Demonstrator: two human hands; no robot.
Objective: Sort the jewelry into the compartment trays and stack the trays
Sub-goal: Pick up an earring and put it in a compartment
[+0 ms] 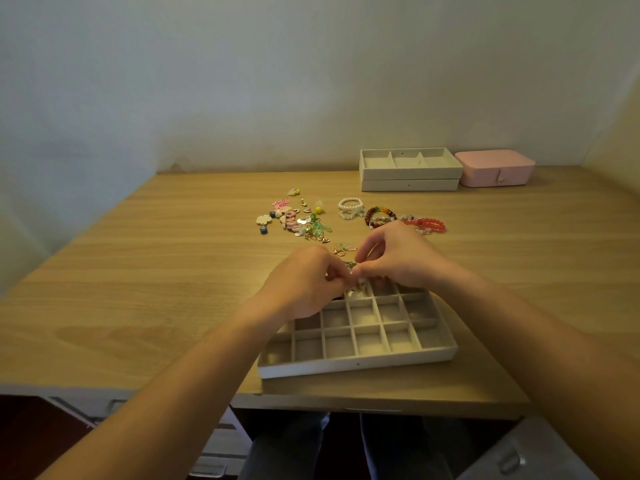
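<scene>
A white grid tray (360,362) with many small compartments lies near the desk's front edge. Over its far edge my left hand (304,284) and my right hand (398,258) meet, both pinching a small dark metallic jewelry piece (350,265) between their fingertips. A few small items sit in the tray's far compartments, mostly hidden by my hands. Beyond lie a pile of small earrings and charms (294,220), gold earrings (343,250), a pearl bracelet (350,207), a dark beaded bracelet (379,216) and a red beaded bracelet (426,225).
At the back right, two white trays (410,176) are stacked, the upper one with three long compartments. A pink closed jewelry box (495,168) stands to their right. The wooden desk (156,271) meets a wall at the back and on the left.
</scene>
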